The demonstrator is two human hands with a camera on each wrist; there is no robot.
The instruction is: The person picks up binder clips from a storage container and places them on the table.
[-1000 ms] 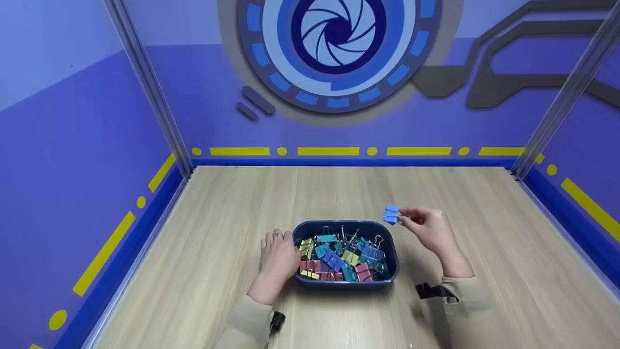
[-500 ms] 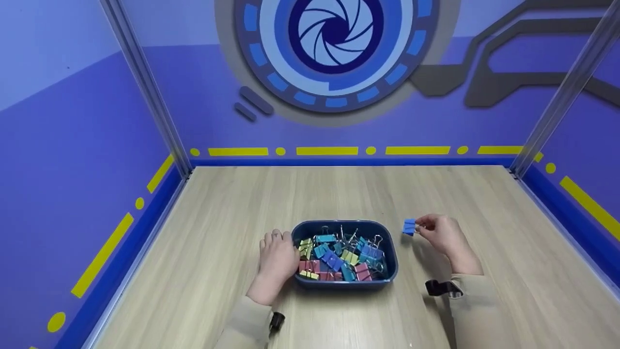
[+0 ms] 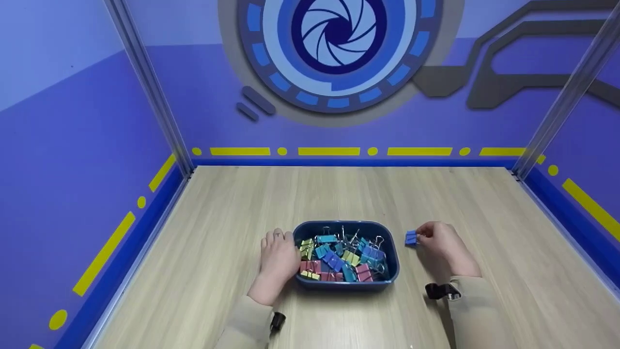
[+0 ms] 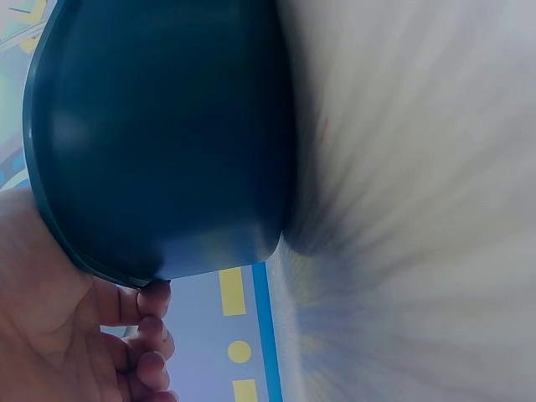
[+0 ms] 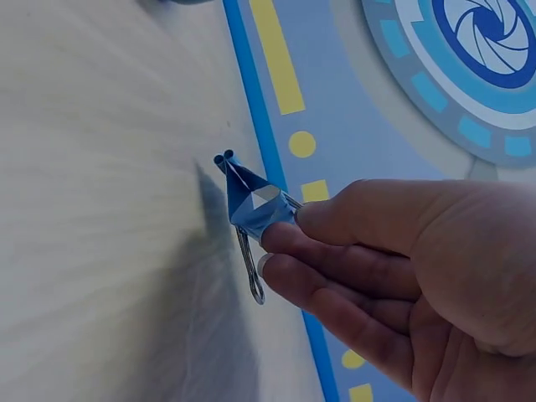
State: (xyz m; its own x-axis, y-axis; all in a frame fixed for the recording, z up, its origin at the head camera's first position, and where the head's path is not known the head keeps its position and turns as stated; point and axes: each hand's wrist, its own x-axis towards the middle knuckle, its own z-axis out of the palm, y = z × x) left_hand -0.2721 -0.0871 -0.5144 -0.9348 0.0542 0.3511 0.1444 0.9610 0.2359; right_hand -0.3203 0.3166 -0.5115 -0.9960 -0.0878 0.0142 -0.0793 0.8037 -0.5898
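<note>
Right hand point(image 3: 441, 242) pinches a blue binder clip point(image 3: 410, 238) between tub point(image 3: 346, 286) and desk's point(image 3: 503, 228) right edge; left hand point(image 3: 279, 257) grips tub's left rim, fingers curled.

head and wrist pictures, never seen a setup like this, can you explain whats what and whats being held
There is no robot here, just a person's two bare hands. The wide picture comes from a camera worn on the head, looking forward and down. The other two come from cameras on each wrist, so they look turned sideways.

On the wood-grain table stands a dark blue plastic tub of colored binder clips. The left hand holds the tub at its left rim. The right hand pinches a blue binder clip beside the tub; whether that clip touches the table is hard to tell.
</note>
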